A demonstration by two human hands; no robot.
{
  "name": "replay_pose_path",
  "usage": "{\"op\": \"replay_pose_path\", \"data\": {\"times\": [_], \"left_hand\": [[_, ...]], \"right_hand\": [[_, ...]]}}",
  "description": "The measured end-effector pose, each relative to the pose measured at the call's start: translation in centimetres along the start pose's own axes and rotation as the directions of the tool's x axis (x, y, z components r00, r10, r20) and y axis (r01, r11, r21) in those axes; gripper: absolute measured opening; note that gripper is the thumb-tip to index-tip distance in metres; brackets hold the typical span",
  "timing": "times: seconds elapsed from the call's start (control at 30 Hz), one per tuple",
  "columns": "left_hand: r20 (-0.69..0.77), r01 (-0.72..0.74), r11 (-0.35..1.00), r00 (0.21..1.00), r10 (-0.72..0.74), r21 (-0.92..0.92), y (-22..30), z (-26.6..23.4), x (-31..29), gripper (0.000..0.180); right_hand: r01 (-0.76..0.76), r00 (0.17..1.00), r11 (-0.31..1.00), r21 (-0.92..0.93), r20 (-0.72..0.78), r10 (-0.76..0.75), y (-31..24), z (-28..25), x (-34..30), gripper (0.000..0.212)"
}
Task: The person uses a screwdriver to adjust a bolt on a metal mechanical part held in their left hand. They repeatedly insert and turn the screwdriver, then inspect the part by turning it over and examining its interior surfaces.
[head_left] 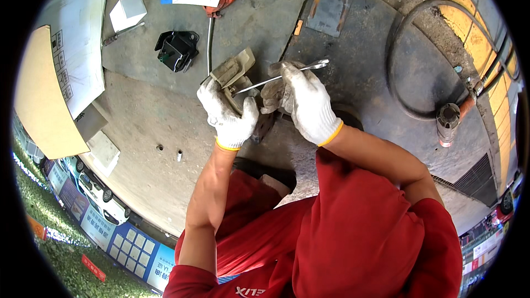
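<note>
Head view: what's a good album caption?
White-gloved left hand holds a grimy part; right hand grips a silver tool.

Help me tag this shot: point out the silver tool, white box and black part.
Silver tool (259, 84), head view: its shaft.
White box (127, 14), head view: one face.
Black part (178, 51), head view: its body.

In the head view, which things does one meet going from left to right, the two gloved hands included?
Large carton, small white box, black bracket-like part, left gloved hand, right gloved hand, orange-handled tool at the right.
</note>
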State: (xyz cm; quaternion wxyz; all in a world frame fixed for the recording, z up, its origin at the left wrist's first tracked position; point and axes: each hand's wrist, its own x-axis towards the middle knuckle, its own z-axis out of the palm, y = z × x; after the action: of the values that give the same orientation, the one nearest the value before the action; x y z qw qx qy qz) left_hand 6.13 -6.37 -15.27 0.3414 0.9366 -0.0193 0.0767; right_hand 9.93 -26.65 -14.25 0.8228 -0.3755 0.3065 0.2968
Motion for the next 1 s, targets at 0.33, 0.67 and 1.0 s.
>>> {"op": "replay_pose_path", "data": {"times": [0.33, 0.67, 1.0], "left_hand": [[-0.029, 0.000, 0.999, 1.000, -0.002, -0.044, -0.4, 0.4, 0.0, 0.086], [-0.045, 0.007, 0.999, 0.999, -0.009, -0.047, -0.1, 0.4, 0.5, 0.086], [0.018, -0.014, 1.000, 1.000, 0.014, -0.024, 0.2, -0.1, 0.4, 0.076]], "right_hand": [[0.162, 0.982, 0.979, -0.120, 0.118, -0.148, -0.9, 0.7, -1.4, 0.031], [0.550, 0.835, 0.612, -0.569, 0.358, -0.418, -2.7, 2.3, -2.8, 0.026], [-0.059, 0.998, 0.961, 0.271, 0.047, 0.048, 0.6, -1.1, 0.3, 0.036]]}}
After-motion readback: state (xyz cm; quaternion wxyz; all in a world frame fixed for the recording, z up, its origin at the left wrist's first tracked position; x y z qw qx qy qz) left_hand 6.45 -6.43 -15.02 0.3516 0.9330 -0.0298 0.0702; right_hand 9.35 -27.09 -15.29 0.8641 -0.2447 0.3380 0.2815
